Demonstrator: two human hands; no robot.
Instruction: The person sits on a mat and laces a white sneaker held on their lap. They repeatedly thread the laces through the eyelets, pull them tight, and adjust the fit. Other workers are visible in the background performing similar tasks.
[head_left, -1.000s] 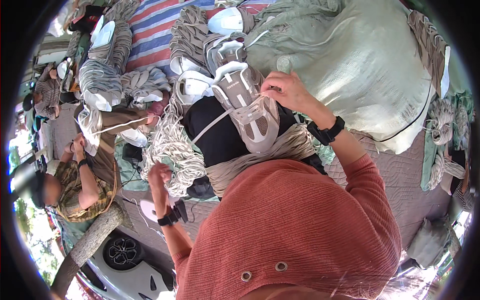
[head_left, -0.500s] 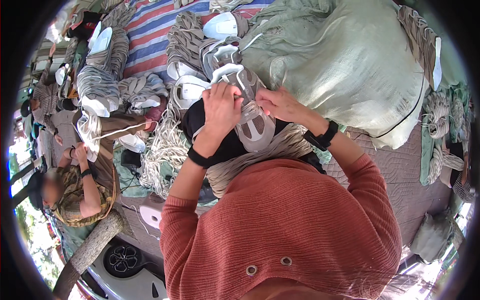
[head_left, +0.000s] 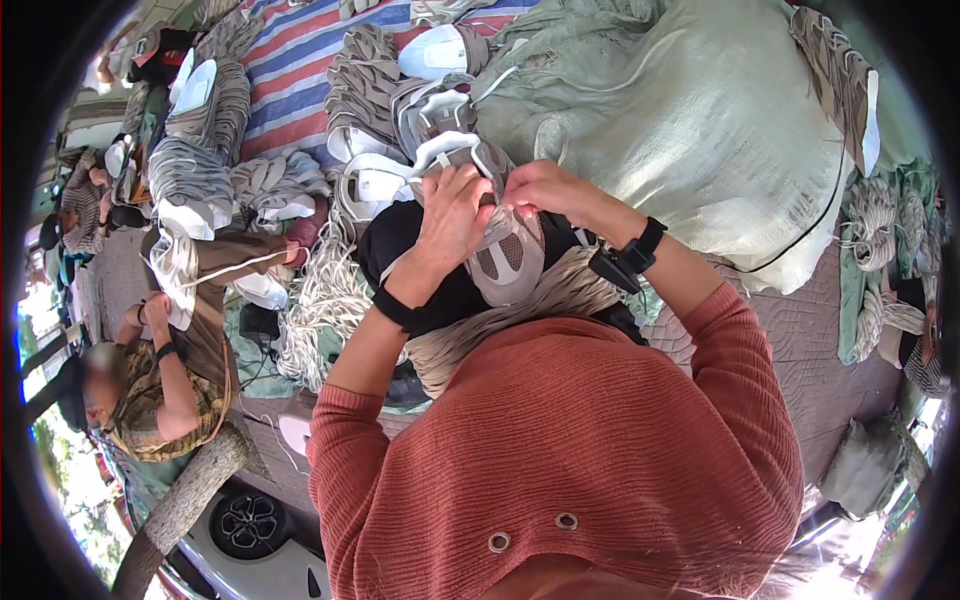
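A grey-beige mesh shoe upper [head_left: 507, 262] lies over my lap, its toe toward me and its pale-lined collar away from me. My left hand [head_left: 452, 215] is closed around the left side of its lacing area, fingers curled over the edge. At the right side of the eyelets, my right hand [head_left: 552, 192] pinches a pale shoelace, mostly hidden by the fingertips. Beneath the toe, a thick bundle of beige laces [head_left: 565, 290] runs across my lap, next to black cloth [head_left: 395, 240].
Stacked shoe uppers [head_left: 362, 85] lie ahead on a striped sheet [head_left: 285, 85]. A big pale sack [head_left: 720, 150] bulges at the right. Loose white laces [head_left: 320, 310] hang left of my lap. Another person [head_left: 165, 390] sits at the left, handling pale material.
My right hand has shifted slightly left and up, closer to my left hand. The left hand keeps its hold, and the shoe upper has barely moved.
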